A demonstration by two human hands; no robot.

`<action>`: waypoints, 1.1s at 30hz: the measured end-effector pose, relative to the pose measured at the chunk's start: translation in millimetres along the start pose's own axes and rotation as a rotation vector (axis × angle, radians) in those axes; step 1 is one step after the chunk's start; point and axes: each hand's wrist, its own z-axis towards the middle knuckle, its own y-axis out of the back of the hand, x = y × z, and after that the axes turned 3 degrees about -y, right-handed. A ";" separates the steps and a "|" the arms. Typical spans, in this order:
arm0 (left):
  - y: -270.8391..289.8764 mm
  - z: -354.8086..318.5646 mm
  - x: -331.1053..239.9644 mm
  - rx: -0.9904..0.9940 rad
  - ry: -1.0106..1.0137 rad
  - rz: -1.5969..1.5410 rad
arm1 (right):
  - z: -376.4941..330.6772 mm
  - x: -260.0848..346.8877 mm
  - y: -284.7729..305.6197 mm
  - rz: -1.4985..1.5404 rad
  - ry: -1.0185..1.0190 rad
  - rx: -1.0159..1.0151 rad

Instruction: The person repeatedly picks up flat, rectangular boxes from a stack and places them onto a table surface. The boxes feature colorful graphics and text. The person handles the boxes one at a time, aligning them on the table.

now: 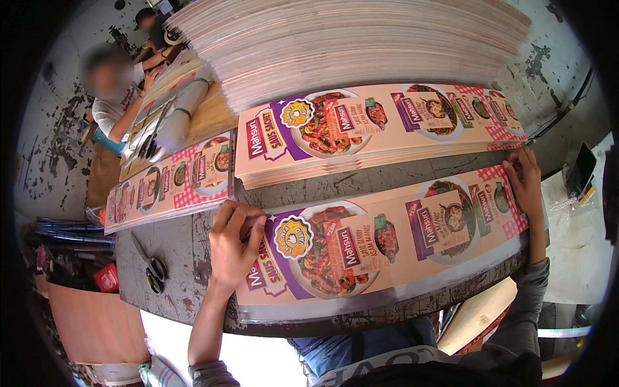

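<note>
The printed cardboard strip (pixel 342 248) lies on the dark, scuffed tabletop (pixel 187 258), lower centre of the frame; clear plastic (pixel 387 301) extends past its lower edge, but how far it encloses the strip cannot be determined. The left hand (pixel 233 242) touches the upper-left corner, grip narrow, fingers curled and covering part of the print. The right hand (pixel 525 184) is at the upper-right corner, fingers bent; its grip is partly concealed. Contact surfaces are hidden, so a firm hold on either side cannot be confirmed. A stack of matching strips (pixel 380 122) lies at centre. Behind it, a tall stack (pixel 361 45) is cut off by the upper frame edge. Scissors (pixel 155 276) lie at left.
</note>
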 end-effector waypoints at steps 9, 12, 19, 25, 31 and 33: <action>-1.0 1.6 -0.5 -0.012 -0.011 -0.019 | 0.5 -0.3 0.6 -0.005 0.012 -0.017; -1.3 -0.1 0.2 -0.011 -0.012 -0.004 | 0.8 -0.7 -3.3 -0.004 0.027 -0.019; -0.5 1.4 0.1 -0.014 -0.023 0.008 | 1.5 3.0 0.6 -0.018 0.013 -0.012; -0.4 0.8 0.6 -0.011 -0.009 -0.004 | 1.8 3.8 1.3 -0.013 -0.005 -0.001; -0.9 0.5 1.3 -0.007 -0.006 0.002 | 1.9 2.8 0.0 0.011 0.001 -0.001; -0.5 0.2 1.2 -0.007 -0.005 0.000 | 2.1 3.6 0.2 0.016 -0.002 -0.001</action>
